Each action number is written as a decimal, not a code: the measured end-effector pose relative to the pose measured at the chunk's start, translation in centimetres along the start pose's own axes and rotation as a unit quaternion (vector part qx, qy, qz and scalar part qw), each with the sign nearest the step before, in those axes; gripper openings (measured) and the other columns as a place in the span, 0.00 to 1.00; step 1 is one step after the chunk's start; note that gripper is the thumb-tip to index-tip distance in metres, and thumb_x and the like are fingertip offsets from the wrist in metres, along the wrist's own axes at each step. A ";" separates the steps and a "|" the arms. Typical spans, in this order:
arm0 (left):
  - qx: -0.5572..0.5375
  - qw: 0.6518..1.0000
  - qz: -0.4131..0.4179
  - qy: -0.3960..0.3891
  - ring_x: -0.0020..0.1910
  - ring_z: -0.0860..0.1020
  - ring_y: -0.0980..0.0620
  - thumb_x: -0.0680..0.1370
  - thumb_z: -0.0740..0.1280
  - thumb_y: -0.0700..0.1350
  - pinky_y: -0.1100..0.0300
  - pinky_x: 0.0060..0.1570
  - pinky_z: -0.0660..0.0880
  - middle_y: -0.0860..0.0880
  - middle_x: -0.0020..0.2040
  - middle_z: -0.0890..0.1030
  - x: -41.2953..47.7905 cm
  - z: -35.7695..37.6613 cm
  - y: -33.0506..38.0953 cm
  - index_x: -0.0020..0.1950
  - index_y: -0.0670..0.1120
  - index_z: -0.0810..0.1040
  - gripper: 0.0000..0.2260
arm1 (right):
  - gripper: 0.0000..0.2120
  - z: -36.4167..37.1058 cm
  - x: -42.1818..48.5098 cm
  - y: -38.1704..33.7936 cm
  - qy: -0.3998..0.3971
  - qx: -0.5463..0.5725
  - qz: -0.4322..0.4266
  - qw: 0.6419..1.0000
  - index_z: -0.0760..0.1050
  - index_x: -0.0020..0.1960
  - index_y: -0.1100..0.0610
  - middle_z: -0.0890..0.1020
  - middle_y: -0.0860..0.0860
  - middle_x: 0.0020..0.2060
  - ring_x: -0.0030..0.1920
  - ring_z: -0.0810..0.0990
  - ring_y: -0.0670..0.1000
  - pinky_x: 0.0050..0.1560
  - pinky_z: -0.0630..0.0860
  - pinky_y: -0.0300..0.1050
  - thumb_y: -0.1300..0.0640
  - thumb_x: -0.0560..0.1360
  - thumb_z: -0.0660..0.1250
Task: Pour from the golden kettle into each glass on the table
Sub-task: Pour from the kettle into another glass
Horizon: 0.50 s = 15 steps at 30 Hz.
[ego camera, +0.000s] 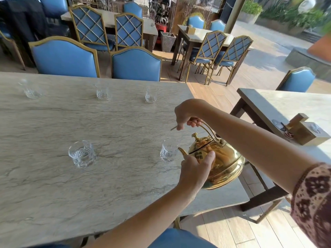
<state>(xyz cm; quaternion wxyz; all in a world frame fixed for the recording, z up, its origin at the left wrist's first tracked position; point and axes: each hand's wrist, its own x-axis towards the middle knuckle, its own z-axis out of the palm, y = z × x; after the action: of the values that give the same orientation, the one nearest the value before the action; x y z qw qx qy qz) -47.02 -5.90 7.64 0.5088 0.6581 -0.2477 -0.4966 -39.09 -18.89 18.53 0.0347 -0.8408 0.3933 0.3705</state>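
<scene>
So you've got the kettle [220, 160] up off the tabletop [107, 176] near its right edge, tipped so the spout points left at the nearest glass [168, 152]. The spout tip sits right at that glass's rim, touching or just above, can't tell which. No stream that I can make out, and the glass is too clear and blurry to say whether anything's in it.

Your right hand [188, 116] is curled tight round the top of the kettle's handle; the fingers wrap under it so you only see a couple of fingertips. There's a thin metal bit poking out left of that fist, hard to say what it is. Your left hand [196, 170] is pressed against the kettle's near side, thumb up by the lid, fingers together on the body and mostly hidden behind the hand itself. It also covers part of the spout's base.

A second glass [82, 154] stands left of the first one, well apart, in the same near row. Three more are lined up along the far edge: one by the far left [30, 89], one in the middle [102, 92], one to the right [151, 94]. Those far ones are washed out and faint against the pale top, especially the left one. The tabletop's left side runs out of frame.
</scene>
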 end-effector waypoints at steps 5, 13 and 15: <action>0.010 1.000 -0.006 0.003 0.63 0.78 0.49 0.75 0.65 0.63 0.70 0.41 0.74 0.43 0.66 0.77 0.1 0.0 -0.3 0.71 0.42 0.68 0.33 | 0.16 0.0 -0.1 0.0 0.000 -0.001 0.001 1.000 0.70 0.37 0.61 0.73 0.54 0.30 0.30 0.72 0.52 0.30 0.71 0.42 0.54 0.80 0.63; 0.009 1.000 -0.003 -0.014 0.63 0.78 0.49 0.71 0.64 0.65 0.69 0.44 0.75 0.44 0.66 0.76 0.3 0.0 -0.9 0.71 0.43 0.68 0.36 | 0.17 0.3 -0.3 -0.1 0.003 0.017 -0.002 1.000 0.69 0.36 0.62 0.73 0.55 0.30 0.29 0.72 0.52 0.30 0.71 0.42 0.54 0.80 0.62; 0.013 1.000 -0.004 -0.017 0.63 0.77 0.49 0.70 0.64 0.65 0.67 0.47 0.76 0.44 0.66 0.76 0.3 0.0 -1.1 0.71 0.43 0.67 0.37 | 0.18 0.6 -0.4 0.0 0.010 0.025 -0.006 1.000 0.69 0.35 0.62 0.73 0.55 0.30 0.28 0.72 0.52 0.29 0.71 0.42 0.54 0.80 0.62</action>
<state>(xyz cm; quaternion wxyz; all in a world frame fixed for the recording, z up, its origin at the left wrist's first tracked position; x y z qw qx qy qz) -47.10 -5.74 6.51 0.4938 0.6574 -0.2597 -0.5065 -39.60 -18.39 18.35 0.0542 -0.8457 0.3974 0.3519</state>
